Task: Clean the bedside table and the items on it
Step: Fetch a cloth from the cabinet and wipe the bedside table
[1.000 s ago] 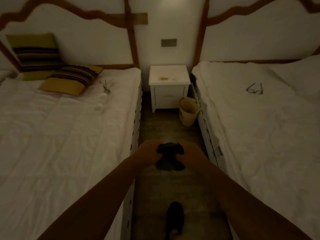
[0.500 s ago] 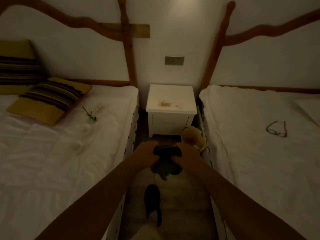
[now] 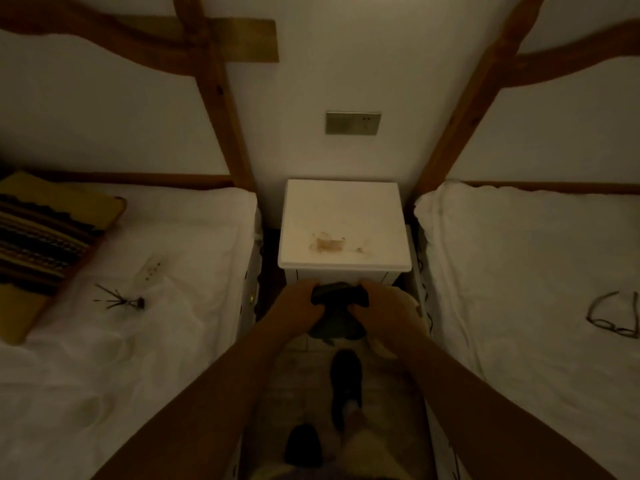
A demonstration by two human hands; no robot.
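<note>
Two hands: the left hand and the right hand are each curling their fingers round one dark, crumpled cloth, gripping it bunched between them while a loose tail is hanging below.
Where the cloth is: it is hovering just in front of the table's front edge, close to it; whether it is touching the edge cannot be told.
Table: a white, square-topped wooden bedside table is standing against the wall, squeezed between two white-sheeted beds.
Table's look: a brownish, ragged-edged stain is sitting near the front middle of the top, with a smaller fleck just to its right; the surrounding top is looking pale and faintly smudged in dim light.
Step in hand: the cloth is probably being readied for wiping the top.
Doing it well: flattening the bunched cloth into a pad, lifting it over the edge, and pressing firmly on the stain with short strokes is likely working best.
Caution: sweeping any residue towards the front and into the cloth is keeping it off the bedding on either side.
</note>
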